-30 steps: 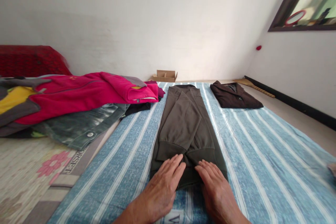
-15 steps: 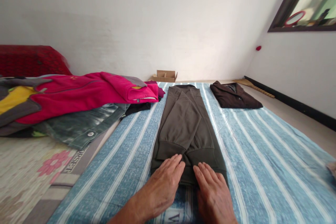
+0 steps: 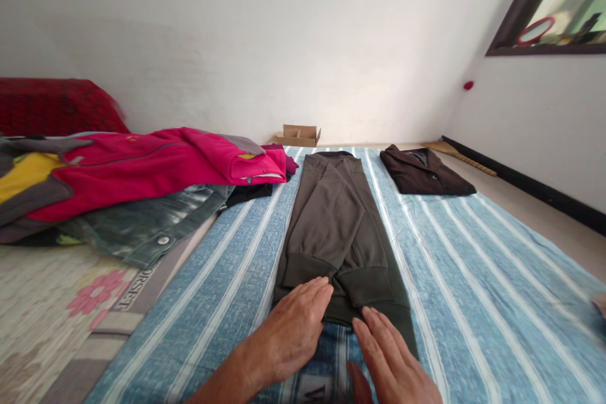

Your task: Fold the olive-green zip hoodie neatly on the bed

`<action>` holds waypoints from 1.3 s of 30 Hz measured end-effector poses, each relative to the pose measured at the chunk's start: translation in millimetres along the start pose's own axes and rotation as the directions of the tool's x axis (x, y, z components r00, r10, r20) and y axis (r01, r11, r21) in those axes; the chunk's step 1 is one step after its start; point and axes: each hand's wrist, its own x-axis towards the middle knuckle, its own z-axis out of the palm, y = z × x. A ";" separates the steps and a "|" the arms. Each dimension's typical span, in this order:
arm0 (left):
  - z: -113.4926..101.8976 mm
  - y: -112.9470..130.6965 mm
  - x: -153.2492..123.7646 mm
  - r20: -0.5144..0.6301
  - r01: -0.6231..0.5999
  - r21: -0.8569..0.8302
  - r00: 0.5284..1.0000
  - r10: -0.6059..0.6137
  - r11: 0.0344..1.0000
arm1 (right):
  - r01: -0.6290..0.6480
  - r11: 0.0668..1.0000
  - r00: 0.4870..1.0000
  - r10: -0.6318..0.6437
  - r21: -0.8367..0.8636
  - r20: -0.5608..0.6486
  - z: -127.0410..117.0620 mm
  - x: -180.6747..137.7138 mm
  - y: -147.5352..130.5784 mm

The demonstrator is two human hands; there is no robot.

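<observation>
A dark olive garment, folded into a long narrow strip with both sleeves laid down its front, lies flat on a blue striped sheet. Its near hem sits right under the fingers and the strip runs straight away from them.

The left hand lies palm down with its fingers spread flat and loose, gripping nothing; the fingertips rest on the hem just below the left cuff. The right hand is likewise open and flat, its fingers stretched forward and touching the hem's near right corner, while the palm lies on the sheet just before the garment. The two hands are near each other, with a strip of sheet showing between them.

Beyond the fingers and to their right, past the far end of the strip, a dark brown garment lies folded on the same sheet, well apart from the hands. To the left of the fingers and farther off, a pile of clothes rests at the sheet's edge: a pink jacket on top, a dark green denim piece beneath it.

Straight ahead, far beyond the fingertips against the wall, an open cardboard box stands on the floor; what it holds cannot be told.
</observation>
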 end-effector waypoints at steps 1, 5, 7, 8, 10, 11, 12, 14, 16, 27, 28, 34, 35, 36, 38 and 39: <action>-1.1 -0.2 -0.1 0.004 0.004 -0.010 1.000 -0.004 1.000 | 0.017 0.999 1.000 -0.017 0.028 0.007 -0.3 -3.7 0.6; -3.5 -0.9 1.0 -0.029 0.000 -0.067 1.000 -0.002 0.998 | 0.025 0.993 0.998 -0.032 0.117 0.063 4.6 -12.1 -2.2; -3.2 -1.2 1.9 -0.032 0.013 -0.085 0.999 -0.016 0.996 | -0.018 0.992 0.997 0.008 0.128 0.080 9.9 -10.8 -6.5; -2.8 -1.3 2.1 -0.033 0.020 -0.090 0.999 -0.023 0.996 | -0.041 0.991 0.996 0.030 0.127 0.086 12.4 -9.0 -8.5; -1.5 -1.7 2.1 -0.046 0.026 -0.098 0.998 -0.030 0.995 | -0.070 0.990 0.993 0.058 0.122 0.101 16.4 -4.0 -10.8; -0.8 -2.0 1.8 -0.058 0.021 -0.104 0.998 -0.027 0.994 | -0.075 0.990 0.992 0.062 0.117 0.111 17.6 -1.2 -10.9; -0.1 -2.2 1.4 -0.071 0.013 -0.112 0.997 -0.021 0.994 | -0.078 0.991 0.991 0.065 0.107 0.119 18.5 1.4 -10.5; 0.9 -2.5 0.7 -0.090 -0.008 -0.124 0.996 -0.003 0.992 | -0.082 0.994 0.989 0.072 0.072 0.132 19.4 5.8 -8.5; 1.1 -2.4 0.3 -0.091 -0.016 -0.125 0.996 0.005 0.992 | -0.087 0.996 0.986 0.083 0.020 0.144 20.4 8.8 -6.6; 7.0 -2.0 0.0 -0.106 -0.037 -0.070 0.994 0.029 0.997 | -0.075 0.986 0.964 0.110 -0.149 0.243 26.4 28.5 -1.8; 7.7 -2.2 -0.2 -0.113 -0.041 -0.063 0.993 0.034 0.997 | -0.073 0.987 0.961 0.108 -0.144 0.254 26.7 30.2 -0.8; 3.9 0.0 -0.8 -0.115 -0.046 -0.051 0.993 0.039 0.998 | -0.100 0.992 0.945 0.118 -0.072 0.306 25.7 39.8 2.0; 2.0 0.7 -0.8 -0.115 -0.047 -0.062 0.993 0.039 0.997 | -0.101 0.993 0.942 0.116 -0.063 0.315 24.9 41.9 2.1; 0.2 1.2 -0.8 -0.117 -0.050 -0.075 0.992 0.041 0.996 | -0.094 0.994 0.940 0.105 -0.051 0.323 24.0 44.0 2.4; -2.9 1.8 -0.6 -0.119 -0.058 -0.107 0.992 0.045 0.993 | -0.063 0.998 0.942 0.066 -0.021 0.329 22.1 48.0 3.9; -3.9 1.8 -0.3 -0.117 -0.059 -0.123 0.992 0.044 0.991 | -0.046 0.999 0.944 0.046 -0.007 0.326 21.3 49.8 5.2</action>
